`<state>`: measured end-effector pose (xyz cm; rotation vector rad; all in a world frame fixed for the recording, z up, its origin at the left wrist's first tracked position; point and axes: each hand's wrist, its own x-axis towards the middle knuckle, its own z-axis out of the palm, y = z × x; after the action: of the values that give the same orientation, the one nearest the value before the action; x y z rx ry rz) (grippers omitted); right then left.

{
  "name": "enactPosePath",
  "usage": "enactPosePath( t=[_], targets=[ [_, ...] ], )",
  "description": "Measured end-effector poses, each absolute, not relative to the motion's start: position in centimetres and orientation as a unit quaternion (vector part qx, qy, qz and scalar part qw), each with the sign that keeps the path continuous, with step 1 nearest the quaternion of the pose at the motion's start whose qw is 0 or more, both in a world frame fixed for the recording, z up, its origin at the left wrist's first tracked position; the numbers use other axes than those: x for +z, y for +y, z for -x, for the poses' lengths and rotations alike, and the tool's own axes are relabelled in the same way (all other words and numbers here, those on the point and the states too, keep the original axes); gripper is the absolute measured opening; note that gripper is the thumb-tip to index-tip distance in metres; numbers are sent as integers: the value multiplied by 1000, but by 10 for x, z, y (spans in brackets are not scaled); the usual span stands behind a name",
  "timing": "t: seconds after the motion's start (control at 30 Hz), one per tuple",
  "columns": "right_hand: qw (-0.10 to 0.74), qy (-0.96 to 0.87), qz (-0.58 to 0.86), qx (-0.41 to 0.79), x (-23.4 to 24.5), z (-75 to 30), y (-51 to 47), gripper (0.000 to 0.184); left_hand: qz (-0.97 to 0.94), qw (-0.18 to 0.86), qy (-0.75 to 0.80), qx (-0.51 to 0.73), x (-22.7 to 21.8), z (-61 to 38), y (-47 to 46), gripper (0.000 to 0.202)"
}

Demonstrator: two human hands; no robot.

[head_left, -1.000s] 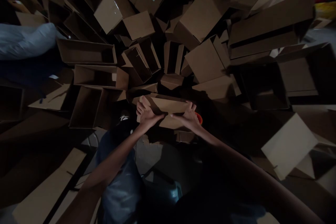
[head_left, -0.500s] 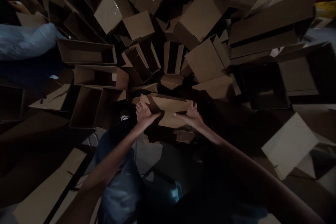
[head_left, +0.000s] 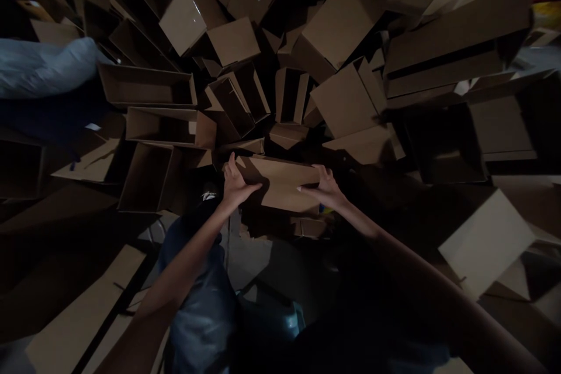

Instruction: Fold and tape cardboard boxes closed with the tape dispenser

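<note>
A flat-topped brown cardboard box (head_left: pixel 283 184) lies in front of me at the centre of the head view. My left hand (head_left: pixel 235 186) grips its left end, thumb on the top face and fingers round the far left corner. At the opposite end my right hand (head_left: pixel 324 188) holds the box in the same way, with its thumb pointing inward. The box's underside is hidden. Just below its near edge are more folded cardboard pieces (head_left: pixel 309 227), partly in shadow.
Open and tipped cardboard boxes (head_left: pixel 342 20) are heaped ahead and on both sides. A person's pale sleeve (head_left: pixel 48 67) shows at the left. Near my knee a teal plastic object (head_left: pixel 294 320) stands on the grey floor (head_left: pixel 254 254). The scene is dim.
My left hand has shifted slightly left and its thumb now covers less of the box top. The right hand has moved a little to the right. Both remain on the box.
</note>
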<state>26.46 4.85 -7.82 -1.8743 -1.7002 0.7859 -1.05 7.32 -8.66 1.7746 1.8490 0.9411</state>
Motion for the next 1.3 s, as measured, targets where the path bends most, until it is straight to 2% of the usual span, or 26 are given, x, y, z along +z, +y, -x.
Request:
enactPosePath(
  t=[0.23, 0.47, 0.67, 0.87, 1.3],
  targets=[
    [270, -645, 661, 273, -87, -276, 56, 78, -603, 264, 660, 361, -91, 26, 91, 122],
    [264, -666, 639, 281, -81, -284, 58, 70, -564, 313, 678, 353, -77, 32, 93, 99],
    [231, -668, 637, 308, -68, -286, 55, 69, -563, 340, 667, 350, -73, 40, 94, 93],
    [247, -672, 620, 321, -74, -292, 58, 69, -570, 387, 637, 345, -68, 49, 91, 78],
    [277, -677, 568, 377, -89, -308, 63, 68, -574, 423, 612, 343, -72, 65, 96, 72]
  ],
)
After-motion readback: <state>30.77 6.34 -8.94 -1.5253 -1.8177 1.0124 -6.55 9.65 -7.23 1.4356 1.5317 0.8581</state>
